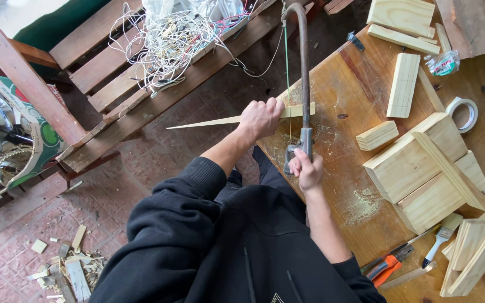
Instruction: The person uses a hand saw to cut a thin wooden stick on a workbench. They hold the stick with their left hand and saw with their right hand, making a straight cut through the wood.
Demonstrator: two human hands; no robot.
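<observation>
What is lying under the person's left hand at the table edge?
The left hand presses a thin, pale tapered wooden strip onto the brown wooden table. The hand covers part of the strip, so that part cannot be seen.

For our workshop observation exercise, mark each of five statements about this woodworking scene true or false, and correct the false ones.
1. The right hand grips the handle of a frame saw. True.
2. The left hand presses a thin pointed wood strip against the table edge. True.
3. The roll of tape lies on the floor. False: it lies on the wooden table.
4. A paintbrush lies on the table near the orange-handled tool. True.
5. The floor is free of scraps. False: wood offcuts lie on the brick floor.
</observation>
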